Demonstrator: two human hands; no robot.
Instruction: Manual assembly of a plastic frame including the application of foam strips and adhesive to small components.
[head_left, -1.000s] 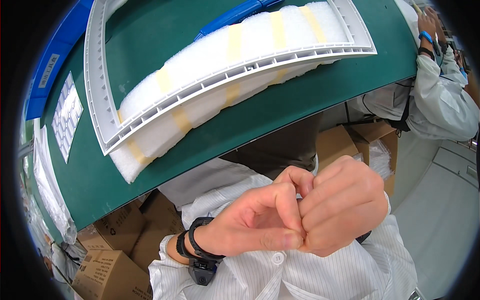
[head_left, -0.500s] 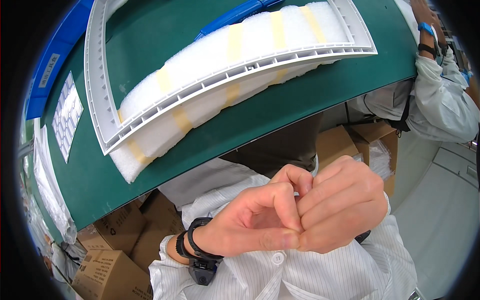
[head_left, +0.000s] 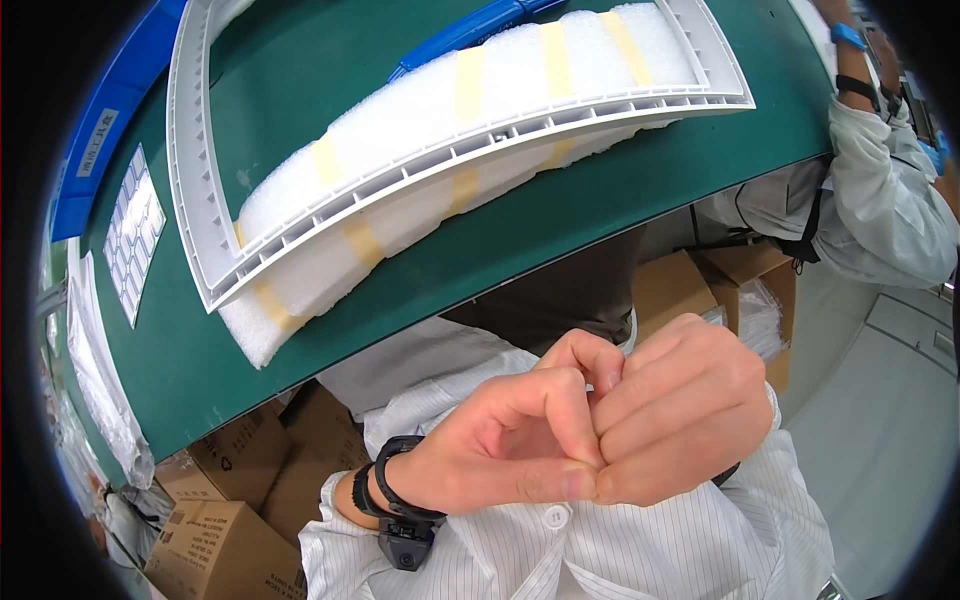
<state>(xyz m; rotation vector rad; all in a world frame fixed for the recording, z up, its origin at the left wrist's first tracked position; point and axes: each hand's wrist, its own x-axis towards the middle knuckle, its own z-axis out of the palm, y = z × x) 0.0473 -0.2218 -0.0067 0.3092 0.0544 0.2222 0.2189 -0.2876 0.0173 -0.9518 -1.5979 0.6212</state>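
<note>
In front of my striped white coat, my left hand (head_left: 520, 430) and my right hand (head_left: 680, 410) meet with their fingertips pressed together. Thumb and finger of the left pinch against the curled fingers of the right. Whatever lies between the fingertips, if anything, is hidden. Beyond the hands, a white plastic frame (head_left: 470, 147) with a ribbed edge lies on the green table (head_left: 690, 165). Its near side rests on a long white foam pad (head_left: 400, 120) wrapped with yellow tape strips. Neither hand touches the frame.
A blue tool (head_left: 465, 35) lies behind the foam. At the left are a blue bin (head_left: 120, 100), a sheet of labels (head_left: 135, 235) and clear plastic bags (head_left: 105, 370). Cardboard boxes (head_left: 215, 550) stand under the table. Another person's sleeved arm (head_left: 880, 190) reaches in at the right.
My hands stay pinched together in nearly the same place. At the far right, the other person's hands and arm have shifted slightly.
</note>
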